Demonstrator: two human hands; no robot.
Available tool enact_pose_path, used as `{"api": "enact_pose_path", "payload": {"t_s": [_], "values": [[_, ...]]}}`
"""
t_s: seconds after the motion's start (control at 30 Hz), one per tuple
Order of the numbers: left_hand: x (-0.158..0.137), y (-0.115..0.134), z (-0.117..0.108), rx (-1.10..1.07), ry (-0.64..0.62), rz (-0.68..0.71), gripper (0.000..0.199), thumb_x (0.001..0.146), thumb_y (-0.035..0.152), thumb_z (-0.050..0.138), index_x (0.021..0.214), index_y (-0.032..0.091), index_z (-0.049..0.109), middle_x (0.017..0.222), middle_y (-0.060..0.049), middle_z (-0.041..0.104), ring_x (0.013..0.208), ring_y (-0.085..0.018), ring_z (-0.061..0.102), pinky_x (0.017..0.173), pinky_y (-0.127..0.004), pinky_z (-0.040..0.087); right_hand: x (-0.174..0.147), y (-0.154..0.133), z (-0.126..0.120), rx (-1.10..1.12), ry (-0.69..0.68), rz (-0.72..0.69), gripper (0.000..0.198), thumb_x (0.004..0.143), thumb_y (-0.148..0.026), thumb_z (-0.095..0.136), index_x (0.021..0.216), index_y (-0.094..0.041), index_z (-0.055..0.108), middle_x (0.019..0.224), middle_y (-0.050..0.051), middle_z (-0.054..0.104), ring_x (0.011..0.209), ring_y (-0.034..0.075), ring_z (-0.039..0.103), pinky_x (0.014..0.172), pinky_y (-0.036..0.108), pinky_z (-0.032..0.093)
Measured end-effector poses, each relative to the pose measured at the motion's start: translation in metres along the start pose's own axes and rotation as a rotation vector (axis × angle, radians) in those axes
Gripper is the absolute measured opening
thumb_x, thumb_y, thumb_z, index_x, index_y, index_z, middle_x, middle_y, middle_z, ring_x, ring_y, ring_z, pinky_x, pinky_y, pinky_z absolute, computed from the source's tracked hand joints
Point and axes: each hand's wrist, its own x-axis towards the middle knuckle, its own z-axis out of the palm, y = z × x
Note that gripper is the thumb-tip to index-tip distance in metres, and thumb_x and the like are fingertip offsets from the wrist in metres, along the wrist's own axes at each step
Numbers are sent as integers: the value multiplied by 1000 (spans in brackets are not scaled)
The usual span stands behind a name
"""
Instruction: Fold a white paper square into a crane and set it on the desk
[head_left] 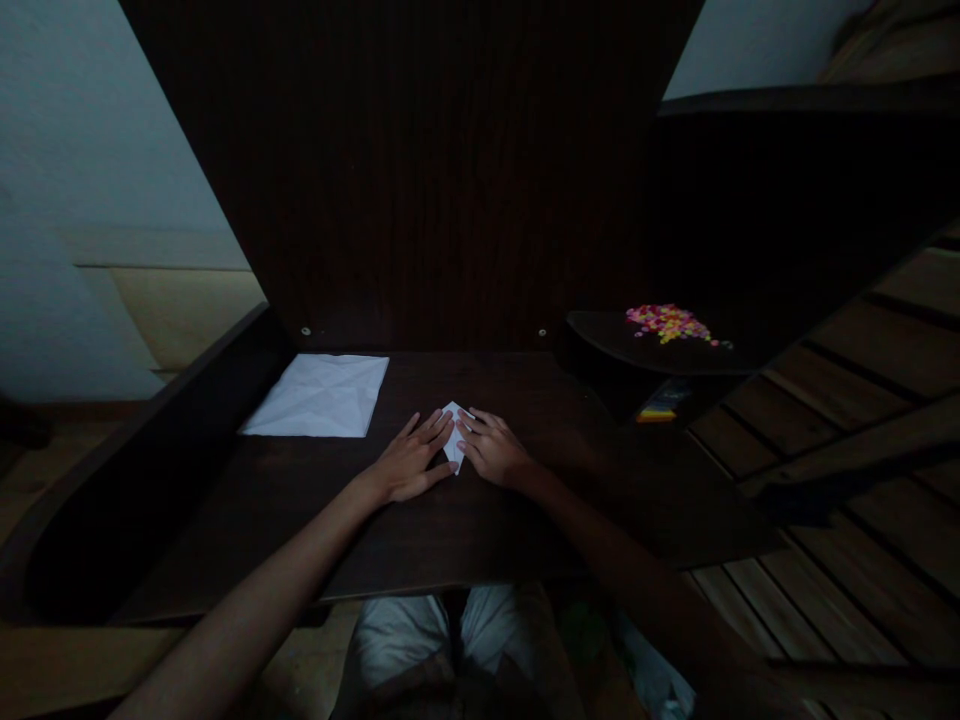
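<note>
A small folded piece of white paper [454,440], kite-shaped with a point towards me, lies on the dark wooden desk [420,545]. Pressing on its left side is my left hand [411,460], fingers spread and thumb near the lower tip. My right hand [495,448] rests flat on the right side with its fingers stretched out. Between the hands, the middle of the paper and its top corner show; its side edges are partly covered by fingers. To the left of my left hand lie creased white paper sheets [319,396].
A pile of small colourful pieces [670,322] sits on a rounded shelf [600,330] at the right. Below it is a yellow-edged object [656,414]. A dark upright panel [420,180] bounds the desk's back, and a raised side board [150,450] its left.
</note>
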Motion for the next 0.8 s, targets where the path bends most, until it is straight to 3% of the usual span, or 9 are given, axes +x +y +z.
{"api": "enact_pose_path", "payload": {"t_s": [0.13, 0.27, 0.37, 0.5, 0.6, 0.8], "values": [[5, 1, 0, -65, 31, -51, 52, 98, 46, 28, 139, 18, 44, 148, -10, 38, 140, -23, 29, 115, -46, 23, 3, 5, 1, 116, 58, 47, 34, 92, -30, 50, 123, -21, 62, 134, 10, 56, 118, 27, 48, 99, 48, 38], [9, 2, 0, -159, 151, -107, 45, 95, 42, 40, 126, 15, 58, 142, -12, 47, 134, -25, 40, 109, -42, 35, 6, 10, 4, 295, 166, 92, 34, 86, -26, 59, 119, -21, 65, 131, 10, 58, 112, 25, 52, 99, 45, 39], [9, 3, -1, -204, 256, -212, 58, 85, 44, 57, 134, 13, 50, 139, -14, 50, 131, -30, 41, 106, -47, 37, 7, 13, 3, 396, 216, 158, 44, 79, -21, 64, 123, -22, 61, 128, 10, 59, 112, 25, 54, 97, 44, 40], [7, 4, -2, -278, 236, -345, 82, 77, 49, 65, 143, 11, 35, 137, -17, 51, 127, -33, 42, 105, -51, 35, 9, 12, -1, 486, 193, 274, 53, 73, -18, 69, 125, -21, 59, 107, 7, 67, 89, 21, 60, 83, 38, 47], [7, 5, -2, -334, 234, -334, 78, 77, 47, 66, 142, 15, 35, 129, -14, 56, 122, -31, 46, 104, -50, 35, 9, 11, -3, 512, 174, 298, 48, 71, -17, 69, 119, -19, 62, 102, 7, 67, 82, 19, 58, 77, 35, 47], [9, 5, -4, -461, 285, -305, 65, 77, 33, 68, 134, 19, 40, 111, -7, 65, 108, -26, 55, 98, -46, 40, 8, 9, -4, 526, 191, 224, 44, 70, -15, 70, 113, -17, 63, 98, 7, 66, 88, 20, 55, 76, 34, 46]]}}
